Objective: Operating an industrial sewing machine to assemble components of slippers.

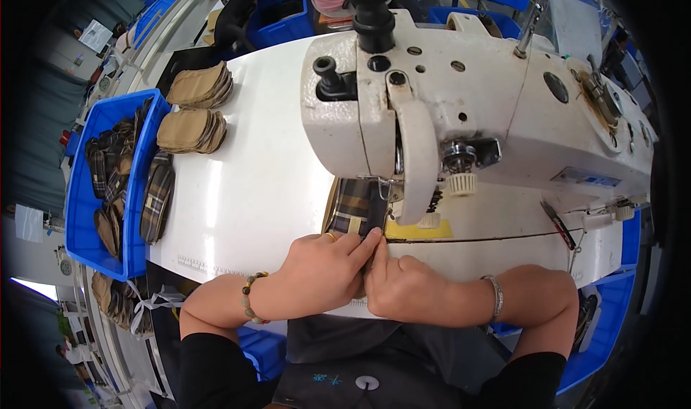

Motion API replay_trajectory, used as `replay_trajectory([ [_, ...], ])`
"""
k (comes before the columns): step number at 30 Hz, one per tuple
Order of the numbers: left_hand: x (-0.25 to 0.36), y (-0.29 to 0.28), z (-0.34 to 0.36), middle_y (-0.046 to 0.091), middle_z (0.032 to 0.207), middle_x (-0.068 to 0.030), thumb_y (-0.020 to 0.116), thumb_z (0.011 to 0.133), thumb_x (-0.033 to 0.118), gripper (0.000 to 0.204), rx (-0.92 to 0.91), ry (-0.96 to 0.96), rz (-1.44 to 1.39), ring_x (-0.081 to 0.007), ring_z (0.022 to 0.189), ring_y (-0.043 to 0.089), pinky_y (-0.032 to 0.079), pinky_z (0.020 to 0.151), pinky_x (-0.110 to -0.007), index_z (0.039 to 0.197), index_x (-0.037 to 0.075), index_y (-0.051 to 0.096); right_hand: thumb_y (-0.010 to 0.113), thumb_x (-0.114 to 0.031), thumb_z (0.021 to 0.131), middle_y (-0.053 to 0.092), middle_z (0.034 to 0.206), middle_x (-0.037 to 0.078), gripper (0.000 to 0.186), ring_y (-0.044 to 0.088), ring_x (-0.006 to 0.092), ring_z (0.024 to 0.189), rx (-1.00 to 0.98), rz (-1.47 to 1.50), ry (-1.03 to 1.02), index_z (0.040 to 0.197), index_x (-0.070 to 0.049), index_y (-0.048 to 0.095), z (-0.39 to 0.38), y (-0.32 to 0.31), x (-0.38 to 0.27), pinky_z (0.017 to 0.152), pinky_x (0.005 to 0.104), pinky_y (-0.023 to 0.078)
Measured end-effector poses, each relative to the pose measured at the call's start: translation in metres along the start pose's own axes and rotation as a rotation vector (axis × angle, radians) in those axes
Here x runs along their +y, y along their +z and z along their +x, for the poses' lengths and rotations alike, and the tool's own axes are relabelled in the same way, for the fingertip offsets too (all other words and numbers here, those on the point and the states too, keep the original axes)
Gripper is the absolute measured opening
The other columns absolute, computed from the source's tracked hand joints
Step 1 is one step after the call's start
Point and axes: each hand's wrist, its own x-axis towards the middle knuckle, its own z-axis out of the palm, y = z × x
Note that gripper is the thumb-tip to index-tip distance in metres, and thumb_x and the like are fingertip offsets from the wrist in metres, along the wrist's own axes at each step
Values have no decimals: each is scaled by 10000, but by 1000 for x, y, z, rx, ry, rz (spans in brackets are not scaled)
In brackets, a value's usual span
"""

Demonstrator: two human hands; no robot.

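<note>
A plaid fabric piece (350,206) with a tan edge on its left lies under the needle area of a white sewing machine (446,85). A dark strip (377,206) runs along its right side. My left hand (317,271) presses on the near part of the piece, its thumb and fingers drawn together at the dark strip. Close against it, my right hand (404,285) is curled, with forefinger and thumb pinching the near end of the piece by the strip. The end of the fabric between my hands is mostly hidden.
Two stacks of tan pieces (198,85) and a plaid stack (157,201) sit at the left of the white table (252,157). Beside them stands a blue bin (129,261) of plaid pieces. Dark-handled snips (557,220) lie at right, a yellow plate (425,229) near the needle.
</note>
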Motion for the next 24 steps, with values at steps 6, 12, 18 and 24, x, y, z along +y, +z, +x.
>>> replay_trajectory([
  [6,0,-7,10,623,761,-32,674,720,155,505,-70,-28,-43,-225,605,633,481,491,-352,1213,49,658,584,-183,633,693,855,337,282,505,119,445,18,22,6,731,59,690,-3,2,-1,411,232,328],
  [12,-7,-13,21,623,719,-83,630,730,120,425,-168,-45,-202,-286,624,631,477,520,-404,1141,32,693,582,-201,594,685,868,357,199,478,125,436,-36,119,-8,600,-6,620,-4,-5,-2,407,249,312],
  [18,-13,-6,31,658,735,-89,616,773,172,393,-85,-75,-179,-294,628,662,516,525,-407,1127,19,691,594,-189,599,688,886,355,173,477,125,439,-2,9,24,591,-16,607,-2,5,1,406,252,324],
  [24,-22,6,36,664,793,-102,624,803,189,424,12,-78,-163,-282,710,671,521,563,-410,1187,13,657,612,-142,640,697,888,335,171,533,129,462,40,-20,62,686,17,654,-2,12,10,430,251,407],
])
